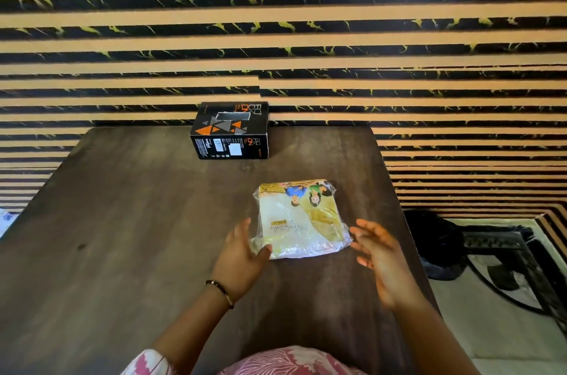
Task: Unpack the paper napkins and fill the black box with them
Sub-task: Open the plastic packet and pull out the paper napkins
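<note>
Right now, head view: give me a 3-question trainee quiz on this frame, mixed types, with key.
1. True or false: the napkin pack is still sealed in its plastic wrap.
2. Which hand touches the pack? A) left hand B) right hand C) both
3. Fill in: the black box stands at the table's ____ edge, by the striped wall.

Key
1. True: the wrap looks intact and no napkins are out.
2. A: the left thumb rests on the pack's near corner; the right hand, blurred, hovers open just beside it.
3. Far.
</note>
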